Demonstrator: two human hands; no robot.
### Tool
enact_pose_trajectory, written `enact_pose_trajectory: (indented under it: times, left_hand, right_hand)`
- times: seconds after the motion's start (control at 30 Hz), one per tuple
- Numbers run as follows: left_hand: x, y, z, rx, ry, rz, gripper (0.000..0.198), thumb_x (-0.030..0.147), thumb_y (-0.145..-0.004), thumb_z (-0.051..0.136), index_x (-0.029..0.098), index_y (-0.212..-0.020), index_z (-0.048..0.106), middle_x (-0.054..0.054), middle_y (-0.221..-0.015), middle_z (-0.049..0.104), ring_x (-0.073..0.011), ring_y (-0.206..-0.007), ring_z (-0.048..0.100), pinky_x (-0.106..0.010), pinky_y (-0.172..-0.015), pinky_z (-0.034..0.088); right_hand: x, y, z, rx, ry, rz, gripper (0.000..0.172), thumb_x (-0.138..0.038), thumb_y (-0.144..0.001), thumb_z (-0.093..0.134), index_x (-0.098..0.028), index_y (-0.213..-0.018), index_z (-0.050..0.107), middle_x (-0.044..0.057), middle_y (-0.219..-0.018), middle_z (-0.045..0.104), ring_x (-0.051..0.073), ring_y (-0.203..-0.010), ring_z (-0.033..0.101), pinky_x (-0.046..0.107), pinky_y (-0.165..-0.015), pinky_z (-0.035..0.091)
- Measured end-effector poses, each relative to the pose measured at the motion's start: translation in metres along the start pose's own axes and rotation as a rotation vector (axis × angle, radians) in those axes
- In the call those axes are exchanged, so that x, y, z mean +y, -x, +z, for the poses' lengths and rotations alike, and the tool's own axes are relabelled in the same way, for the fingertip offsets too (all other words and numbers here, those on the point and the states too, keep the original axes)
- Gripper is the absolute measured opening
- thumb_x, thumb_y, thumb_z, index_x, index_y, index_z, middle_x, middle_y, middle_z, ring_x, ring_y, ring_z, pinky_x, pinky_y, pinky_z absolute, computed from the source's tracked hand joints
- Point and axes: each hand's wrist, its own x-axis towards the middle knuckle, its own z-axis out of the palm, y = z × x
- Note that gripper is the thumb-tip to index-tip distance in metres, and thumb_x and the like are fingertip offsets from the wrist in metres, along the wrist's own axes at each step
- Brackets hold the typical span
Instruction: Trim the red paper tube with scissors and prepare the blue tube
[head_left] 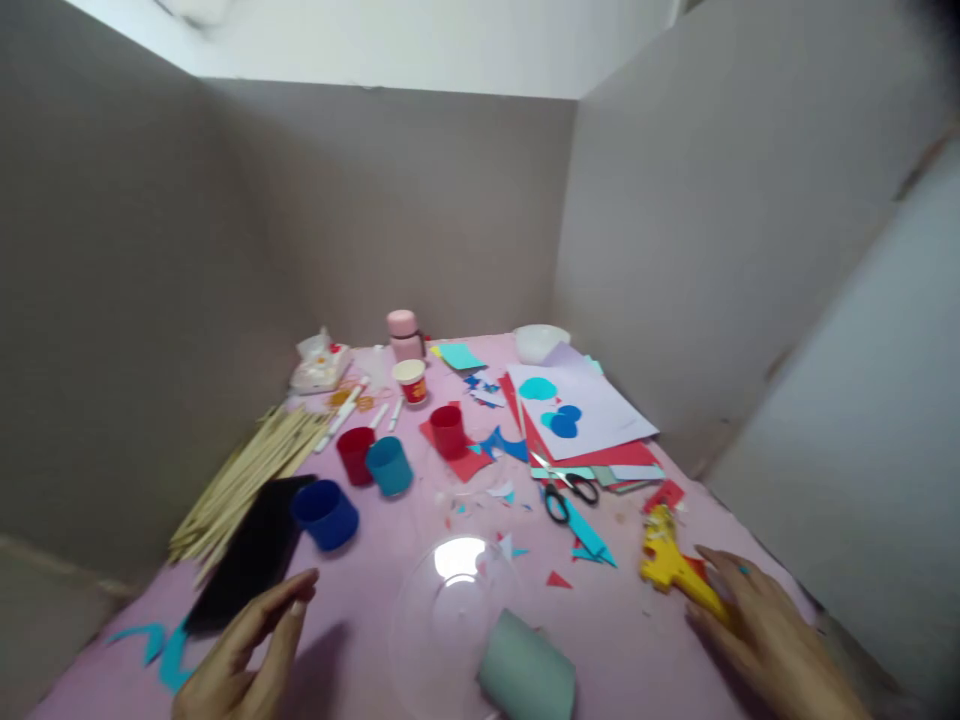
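Observation:
At the lower left my left hand [244, 655] hovers over the pink table with nothing in it, thumb and forefinger curved with a small gap between the tips. On the right, my right hand [765, 625] has its thumb and fingers around the handle of a yellow hot glue gun [664, 555], which lies on the table. Between my hands is a clear round plastic piece [427, 600], and a grey-green paper tube [527, 668] lies tilted at its right edge. A dark blue paper ring [326, 516] stands just beyond my left hand.
Black-handled scissors [568, 492] lie among paper scraps before stacked paper sheets [600, 405]. Red [355, 456] and teal [390, 467] rings stand left of centre. Wooden sticks [247, 480] and a black flat object [251, 560] line the left. Grey panels [390, 210] surround the table.

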Motion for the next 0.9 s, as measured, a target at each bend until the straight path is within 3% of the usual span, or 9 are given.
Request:
enact_pose_trajectory:
  times: [0.07,0.2,0.43,0.67,0.9]
  left_hand:
    - [0.006,0.003,-0.014,0.04,-0.052,-0.042,0.033,0.049,-0.083,0.048,0.026,-0.099,0.064,-0.008,-0.104,0.071,-0.0282,-0.098,0.067,-0.044,-0.086,0.053]
    - [0.009,-0.004,-0.021,0.112,-0.13,0.094,0.03,0.042,-0.089,0.044,0.022,-0.103,0.06,-0.009,-0.105,0.067,-0.0239,-0.094,0.065,-0.036,-0.078,0.055]
    - [0.014,-0.038,0.006,0.057,-0.252,0.328,0.04,0.039,-0.091,0.042,0.014,-0.117,0.057,-0.017,-0.124,0.056,-0.0302,-0.118,0.05,-0.05,-0.101,0.038]
    - [0.011,-0.059,0.022,0.025,-0.38,0.44,0.048,0.039,-0.091,0.04,0.007,-0.124,0.055,-0.022,-0.128,0.055,-0.0358,-0.117,0.047,-0.054,-0.102,0.035]
    - [-0.001,-0.061,0.028,0.037,-0.478,0.496,0.038,0.031,-0.09,0.043,0.006,-0.111,0.063,-0.021,-0.117,0.063,-0.036,-0.114,0.048,-0.054,-0.099,0.04]
  right_hand:
    - [0.022,0.002,0.015,-0.047,0.096,-0.092,0.051,-0.048,-0.079,0.049,-0.011,-0.111,0.062,0.022,-0.113,0.067,0.037,-0.1,0.064,0.05,-0.085,0.05]
    - [0.048,0.001,0.031,-0.09,0.233,-0.172,0.052,-0.05,-0.083,0.046,-0.012,-0.117,0.056,0.022,-0.114,0.065,0.037,-0.097,0.065,0.05,-0.083,0.051]
    - [0.021,-0.003,0.013,-0.124,0.294,-0.114,0.056,-0.05,-0.082,0.043,-0.008,-0.117,0.057,0.023,-0.113,0.066,0.037,-0.097,0.065,0.049,-0.084,0.05]
    - [0.006,-0.006,0.008,-0.211,0.304,-0.075,0.054,-0.046,-0.088,0.037,-0.006,-0.121,0.05,0.023,-0.118,0.063,0.034,-0.103,0.062,0.047,-0.09,0.048]
    - [0.021,-0.005,0.019,-0.204,0.182,-0.048,0.054,-0.051,-0.085,0.04,-0.008,-0.113,0.056,0.022,-0.11,0.066,0.034,-0.097,0.065,0.048,-0.087,0.049]
